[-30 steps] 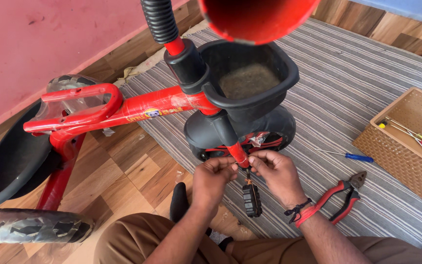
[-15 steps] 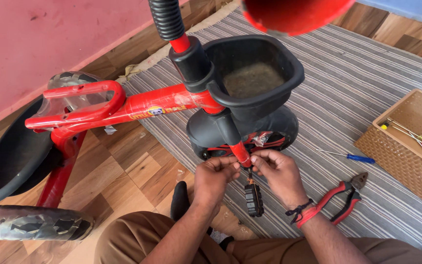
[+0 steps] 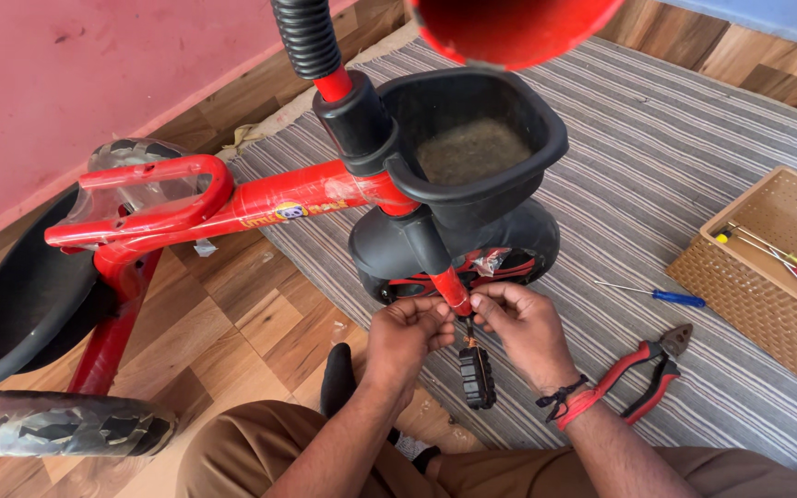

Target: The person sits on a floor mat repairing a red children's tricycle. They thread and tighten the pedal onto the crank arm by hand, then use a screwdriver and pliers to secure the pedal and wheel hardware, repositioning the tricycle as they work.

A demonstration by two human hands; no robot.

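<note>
Since a second ago, both hands are staying at the same spot low on the red tricycle, and the view is only sliding a tiny bit.

In the head view, the left hand is curling its fingers narrow and pinching the bottom of the red fork, just beside the front wheel. The right hand is doing the same from the other side, fingers bent close together on the fork end. A black pedal is hanging just under the two hands.

The black basket is sitting above the wheel. Red pliers and a blue screwdriver are lying on the striped mat, near a woven tray.
</note>
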